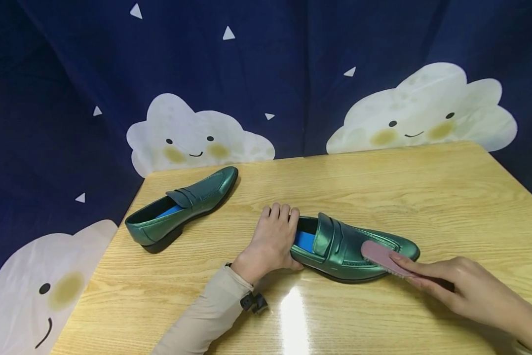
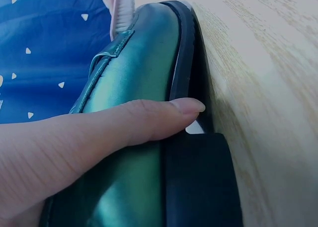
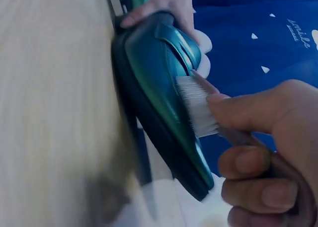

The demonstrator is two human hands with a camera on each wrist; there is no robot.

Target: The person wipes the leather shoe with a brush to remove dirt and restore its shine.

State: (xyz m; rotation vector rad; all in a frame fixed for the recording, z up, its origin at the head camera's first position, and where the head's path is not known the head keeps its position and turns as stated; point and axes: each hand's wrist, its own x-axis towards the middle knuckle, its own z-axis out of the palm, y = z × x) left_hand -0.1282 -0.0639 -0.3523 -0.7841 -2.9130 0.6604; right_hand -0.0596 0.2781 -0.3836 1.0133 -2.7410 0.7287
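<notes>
A metallic green loafer (image 1: 350, 251) with a blue insole lies on the table, toe pointing right. Its heel end is gripped by my left hand (image 1: 272, 241), fingers over the far side. In the left wrist view the thumb (image 2: 144, 120) presses along the shoe's side, its tip at the sole's edge just ahead of the black heel (image 2: 201, 177). My right hand (image 1: 475, 291) holds a pink brush (image 1: 383, 256) by its handle. White bristles (image 3: 198, 105) touch the top of the loafer near the toe, as the right wrist view shows.
Another green loafer (image 1: 186, 207) stands at the table's far left, toe pointing back and right. Behind the wooden table (image 1: 337, 177) hangs a dark blue curtain (image 1: 288, 59) with clouds and triangles. A small black device (image 1: 254, 302) sits at the left wrist.
</notes>
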